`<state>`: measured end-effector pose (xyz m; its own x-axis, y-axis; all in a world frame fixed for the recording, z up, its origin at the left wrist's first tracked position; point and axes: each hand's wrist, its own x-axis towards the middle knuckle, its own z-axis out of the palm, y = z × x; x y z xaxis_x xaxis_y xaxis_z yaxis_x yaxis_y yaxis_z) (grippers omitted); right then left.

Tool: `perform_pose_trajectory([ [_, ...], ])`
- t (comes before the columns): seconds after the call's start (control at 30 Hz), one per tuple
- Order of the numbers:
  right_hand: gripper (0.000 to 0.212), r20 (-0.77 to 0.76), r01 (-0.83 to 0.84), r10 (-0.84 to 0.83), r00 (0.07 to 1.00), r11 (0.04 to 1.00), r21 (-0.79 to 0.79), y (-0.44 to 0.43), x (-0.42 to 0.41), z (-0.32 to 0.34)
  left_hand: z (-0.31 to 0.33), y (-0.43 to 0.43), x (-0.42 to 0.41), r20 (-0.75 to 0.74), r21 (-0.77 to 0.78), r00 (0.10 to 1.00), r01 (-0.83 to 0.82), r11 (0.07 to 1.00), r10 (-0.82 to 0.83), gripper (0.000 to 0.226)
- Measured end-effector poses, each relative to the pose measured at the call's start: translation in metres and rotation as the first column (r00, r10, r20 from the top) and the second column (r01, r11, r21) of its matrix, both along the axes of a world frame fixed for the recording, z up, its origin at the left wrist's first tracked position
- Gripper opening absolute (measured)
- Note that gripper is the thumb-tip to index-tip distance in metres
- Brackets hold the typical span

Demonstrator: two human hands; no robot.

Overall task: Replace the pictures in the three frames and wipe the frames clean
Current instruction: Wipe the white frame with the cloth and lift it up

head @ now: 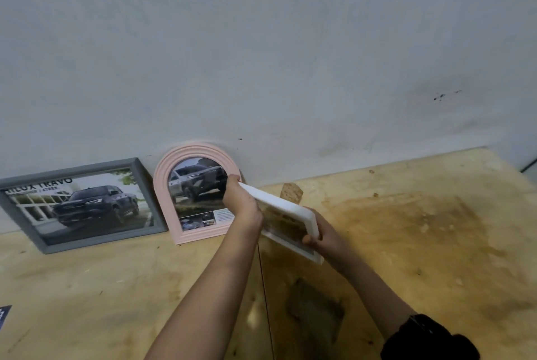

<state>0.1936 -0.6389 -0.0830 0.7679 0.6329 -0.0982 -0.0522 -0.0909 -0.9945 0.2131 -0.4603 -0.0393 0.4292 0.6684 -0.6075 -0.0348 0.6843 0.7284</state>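
Observation:
A white frame [286, 208] is held tilted above the wooden table, between both hands. My left hand [242, 204] grips its upper left end. My right hand [321, 239] grips its lower right corner. A pink arched frame [174, 179] with a car picture leans on the wall just left of my left hand. A grey rectangular frame [37, 236] with a dark pickup picture leans on the wall further left. What fills the white frame is mostly hidden.
The plywood table [421, 243] is stained brown on the right side. A small cork-like block [292, 192] stands by the wall behind the white frame. A dark printed sheet [4, 316] peeks in at the left edge. A grey wall [261, 54] rises behind.

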Motion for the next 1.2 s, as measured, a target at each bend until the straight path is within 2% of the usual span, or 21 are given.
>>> perform_pose_trajectory([
  [0.07, 0.093, -0.052, 0.077, -0.077, 0.996, 0.997, -0.007, -0.004, 0.007, -0.003, -0.004, -0.006, 0.015, -0.009, 0.067, 0.999, 0.039, 0.997, -0.039, 0.019],
  [0.1, 0.092, -0.073, 0.117, -0.117, 0.990, 0.993, -0.011, -0.006, 0.012, -0.005, -0.007, -0.009, 0.023, -0.018, 0.106, 0.996, 0.094, 0.990, -0.092, 0.029],
  [0.17, 0.094, -0.095, 0.181, -0.183, 0.978, 0.983, -0.032, -0.012, 0.024, -0.009, -0.013, -0.015, 0.032, -0.047, 0.161, 0.970, 0.242, 0.957, -0.237, 0.053],
  [0.23, 0.100, -0.108, 0.225, -0.228, 0.968, 0.973, -0.041, -0.018, 0.036, -0.011, -0.021, -0.019, 0.037, -0.031, 0.192, 0.923, 0.382, 0.904, -0.384, 0.062],
  [0.37, 0.094, -0.184, 0.311, -0.306, 0.934, 0.950, -0.005, -0.024, 0.061, -0.005, -0.029, -0.017, 0.034, 0.022, 0.309, 0.819, 0.539, 0.783, -0.573, 0.049],
  [0.47, 0.093, -0.197, 0.327, -0.322, 0.926, 0.945, -0.005, -0.021, 0.075, -0.006, -0.034, -0.014, 0.027, -0.034, 0.513, 0.765, 0.566, 0.645, -0.644, 0.042],
  [0.67, 0.089, -0.157, 0.378, -0.382, 0.911, 0.924, -0.054, -0.014, 0.088, -0.017, -0.054, -0.007, 0.010, -0.178, 0.653, 0.692, 0.615, 0.443, -0.699, 0.027],
  [0.73, 0.082, -0.160, 0.381, -0.389, 0.907, 0.921, -0.083, -0.012, 0.091, -0.022, -0.068, -0.003, 0.003, -0.216, 0.635, 0.691, 0.636, 0.438, -0.690, 0.024],
  [0.8, 0.068, -0.162, 0.396, -0.402, 0.901, 0.916, -0.073, -0.012, 0.090, -0.027, -0.080, -0.001, -0.005, -0.226, 0.597, 0.710, 0.642, 0.481, -0.667, 0.026],
  [1.0, 0.025, -0.043, 0.468, -0.470, 0.882, 0.882, -0.045, -0.025, 0.073, -0.047, -0.088, -0.004, -0.020, -0.186, 0.609, 0.740, 0.603, 0.515, -0.647, 0.018],
  [1.1, 0.016, 0.076, 0.469, -0.463, 0.883, 0.877, -0.106, -0.027, 0.063, -0.055, -0.092, -0.003, -0.023, -0.207, 0.614, 0.740, 0.608, 0.503, -0.641, 0.021],
  [1.2, 0.016, 0.173, 0.472, -0.444, 0.879, 0.863, -0.182, -0.025, 0.059, -0.057, -0.093, -0.002, -0.023, -0.275, 0.647, 0.725, 0.625, 0.437, -0.631, 0.024],
])
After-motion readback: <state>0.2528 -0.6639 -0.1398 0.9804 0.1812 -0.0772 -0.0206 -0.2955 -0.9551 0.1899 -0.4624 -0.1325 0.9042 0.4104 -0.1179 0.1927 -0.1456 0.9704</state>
